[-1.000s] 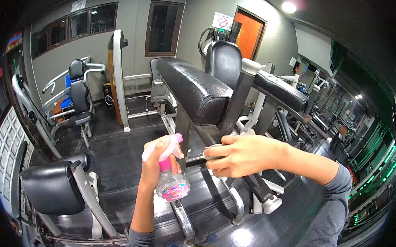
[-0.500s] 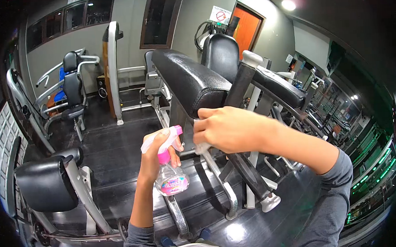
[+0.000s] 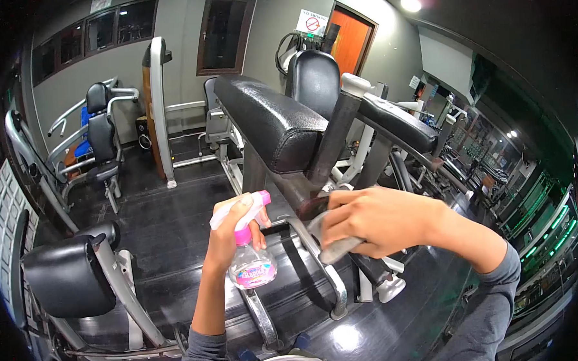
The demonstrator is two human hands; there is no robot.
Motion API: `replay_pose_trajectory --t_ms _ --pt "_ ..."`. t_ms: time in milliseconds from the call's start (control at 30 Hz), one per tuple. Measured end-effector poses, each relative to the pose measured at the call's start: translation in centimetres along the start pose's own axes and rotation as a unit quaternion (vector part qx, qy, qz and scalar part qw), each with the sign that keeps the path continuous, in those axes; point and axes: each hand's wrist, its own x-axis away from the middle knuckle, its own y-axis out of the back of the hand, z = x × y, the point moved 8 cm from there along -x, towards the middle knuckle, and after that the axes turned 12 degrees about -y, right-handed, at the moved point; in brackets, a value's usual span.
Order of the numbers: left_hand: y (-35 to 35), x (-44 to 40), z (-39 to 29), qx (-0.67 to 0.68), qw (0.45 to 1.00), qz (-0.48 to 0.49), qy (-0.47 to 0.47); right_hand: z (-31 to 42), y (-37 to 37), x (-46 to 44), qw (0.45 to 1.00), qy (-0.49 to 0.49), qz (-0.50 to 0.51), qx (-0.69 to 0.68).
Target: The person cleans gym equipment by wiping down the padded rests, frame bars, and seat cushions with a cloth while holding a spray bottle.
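Observation:
Wrapped round the neck of a clear spray bottle [image 3: 253, 270] is my left hand [image 3: 231, 225]; the bottle stands upright, with a pink-and-white trigger head and a colourful label. My right hand [image 3: 374, 222] is closed on a grey cloth [image 3: 338, 250], part of which hangs out below the fingers. That hand is in front of the dark frame of a gym machine, below the end of its long black padded bench [image 3: 273, 120]. Whether the cloth touches the frame I cannot tell.
A chrome bent-tube frame [image 3: 325, 272] rises close by my hands. At the left stands a machine with a black pad [image 3: 67, 273]. Farther back are a seated machine [image 3: 101, 134] and a tall upright post [image 3: 159, 115]. Dumbbell racks line the right side.
My right hand has moved down and to the right with the cloth, away from the bench's padded end. My left hand keeps the spray bottle in nearly the same place.

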Motion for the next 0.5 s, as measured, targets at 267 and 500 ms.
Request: replay_pose_trajectory --t_ms 267,500 --pt "-1.3 0.0 -0.2 0.012 0.998 0.063 -0.003 -1.5 0.4 3.6 0.983 -0.016 -0.005 -0.184" --pt "-3.9 0.1 0.4 0.06 0.992 0.116 0.002 -5.3 -1.2 2.6 0.957 -0.062 -0.22 -0.18"
